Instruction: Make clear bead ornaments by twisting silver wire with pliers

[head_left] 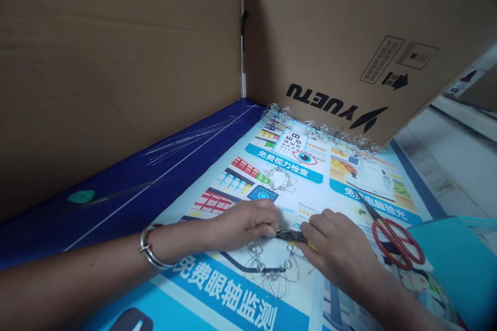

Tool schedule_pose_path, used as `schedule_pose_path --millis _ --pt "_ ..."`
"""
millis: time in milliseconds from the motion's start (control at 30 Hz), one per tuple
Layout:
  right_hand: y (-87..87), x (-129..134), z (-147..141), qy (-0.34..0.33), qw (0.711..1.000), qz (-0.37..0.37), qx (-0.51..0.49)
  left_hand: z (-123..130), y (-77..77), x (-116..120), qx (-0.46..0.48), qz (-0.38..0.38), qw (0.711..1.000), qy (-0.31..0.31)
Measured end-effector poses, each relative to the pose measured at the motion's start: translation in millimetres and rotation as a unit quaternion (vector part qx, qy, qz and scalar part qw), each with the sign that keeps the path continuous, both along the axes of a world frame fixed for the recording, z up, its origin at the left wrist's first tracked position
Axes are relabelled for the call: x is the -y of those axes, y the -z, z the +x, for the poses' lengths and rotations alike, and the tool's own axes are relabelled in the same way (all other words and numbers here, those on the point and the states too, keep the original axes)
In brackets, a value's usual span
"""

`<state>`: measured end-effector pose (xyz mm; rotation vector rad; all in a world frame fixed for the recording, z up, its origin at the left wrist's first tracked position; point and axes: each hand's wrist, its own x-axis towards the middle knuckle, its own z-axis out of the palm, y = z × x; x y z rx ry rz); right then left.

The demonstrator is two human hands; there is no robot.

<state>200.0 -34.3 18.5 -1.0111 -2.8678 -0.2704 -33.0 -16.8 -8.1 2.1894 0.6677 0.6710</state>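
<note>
From here, the person's right hand (337, 253) is closed around the yellow-handled pliers (291, 236), whose nose sits at the top of a beaded wire ring (272, 265). The left hand (246, 225), wearing a metal bangle (153, 247), is curled tight against that same spot, seemingly pinching the wire, though the fingers hide the exact hold. Working with both hands close together on the flat poster (236, 289) looks steady. Red-handled scissors (396, 243) lie just right of the right hand, beside a teal board (454, 269). A second ring (279, 178) sits ahead, short of the cardboard wall (349, 36), with poster showing around it.
</note>
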Motion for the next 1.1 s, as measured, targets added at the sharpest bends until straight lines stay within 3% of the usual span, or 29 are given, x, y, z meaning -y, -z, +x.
schedule_pose_path --millis 533,867,1100 --pt "-0.7 0.4 1.4 0.022 0.998 -0.050 -0.011 0.3 2.6 1.2 -0.019 0.045 0.999 -0.004" --pt "3.1 3.5 3.2 0.041 0.998 -0.048 -0.015 -0.8 3.9 -1.3 -0.022 0.010 1.000 0.008" --pt "-5.3 6.4 3.9 0.049 0.997 -0.062 -0.013 -1.8 5.9 -4.1 0.001 -0.016 0.999 0.035"
